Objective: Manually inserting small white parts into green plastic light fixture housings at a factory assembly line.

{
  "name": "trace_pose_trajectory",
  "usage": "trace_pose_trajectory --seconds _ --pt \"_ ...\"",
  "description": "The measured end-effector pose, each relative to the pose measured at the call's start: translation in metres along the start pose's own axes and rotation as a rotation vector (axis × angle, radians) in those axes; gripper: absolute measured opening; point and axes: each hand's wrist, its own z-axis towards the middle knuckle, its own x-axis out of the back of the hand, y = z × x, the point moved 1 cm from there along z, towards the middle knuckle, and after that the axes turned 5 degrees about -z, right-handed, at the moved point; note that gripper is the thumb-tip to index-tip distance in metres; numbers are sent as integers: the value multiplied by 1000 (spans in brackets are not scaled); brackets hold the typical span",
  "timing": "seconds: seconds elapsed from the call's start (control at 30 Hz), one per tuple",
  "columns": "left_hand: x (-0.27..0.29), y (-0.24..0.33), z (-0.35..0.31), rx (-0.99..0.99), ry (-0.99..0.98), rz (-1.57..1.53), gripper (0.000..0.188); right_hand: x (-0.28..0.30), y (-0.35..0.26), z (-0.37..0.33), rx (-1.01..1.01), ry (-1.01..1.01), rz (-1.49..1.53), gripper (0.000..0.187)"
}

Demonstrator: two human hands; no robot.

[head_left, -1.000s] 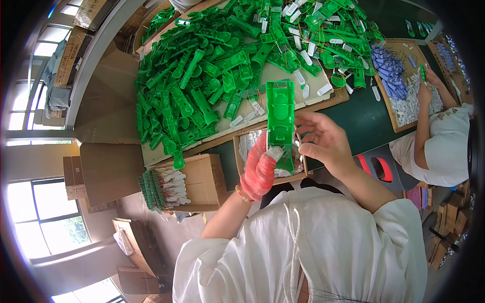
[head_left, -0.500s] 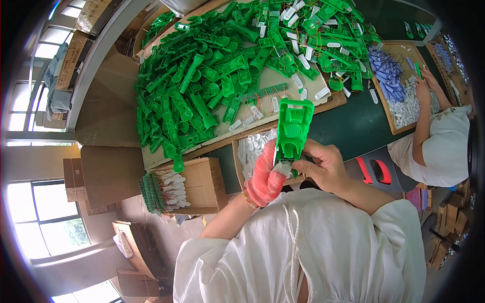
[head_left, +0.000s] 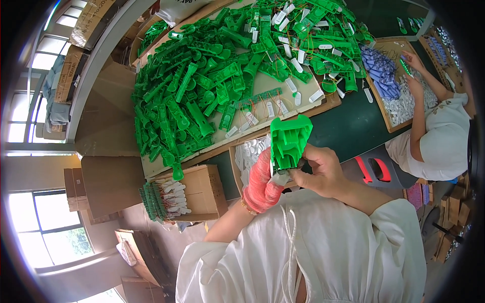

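A bright green plastic housing (head_left: 290, 139), open and ribbed inside, is held up in front of my chest. My left hand (head_left: 262, 184), in a red glove with pale fingertips, is closed round its lower left side. At the lower right my bare right hand (head_left: 323, 171) has thumb and fingers bent in against the same housing. Whether a small part lies between those fingertips is hidden. Beyond my hands a large heap of similar green housings (head_left: 202, 83) covers the board, many at the right with white pieces on thin wires.
A box of white parts (head_left: 247, 156) stands behind my left hand. Left of it, an open carton (head_left: 202, 194) holds circuit boards (head_left: 151, 202) with wired white pieces. A strip of circuit boards (head_left: 257, 98) lies before the heap. A co-worker (head_left: 434, 136) sits right, by a tray of purple parts (head_left: 381, 76).
The green housing has tipped, its upper end coming lower and its ribbed inside showing differently. Both my hands stay on it. The co-worker's hands have shifted upward with a green piece.
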Motion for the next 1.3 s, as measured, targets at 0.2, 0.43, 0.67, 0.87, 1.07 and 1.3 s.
trace_pose_trajectory --seconds 0.2,0.43,0.67,0.87,1.07,1.3 --pt "11 -11 -2 -43 -93 295 59 -12 -2 0 -129 155 88 29" --pt "22 -35 8 184 -232 -111 50 -6 9 6 -352 131 119 17" --pt "16 -27 9 249 -187 -179 55 -2 7 15 -316 101 237 22" --pt "12 -28 2 194 -93 -58 56 -3 11 13 -327 93 245 28" --pt "10 -21 0 35 -109 151 54 -2 5 11 -238 96 95 30" --pt "3 -14 -1 164 -39 143 53 -12 6 11 -35 248 -35 30"
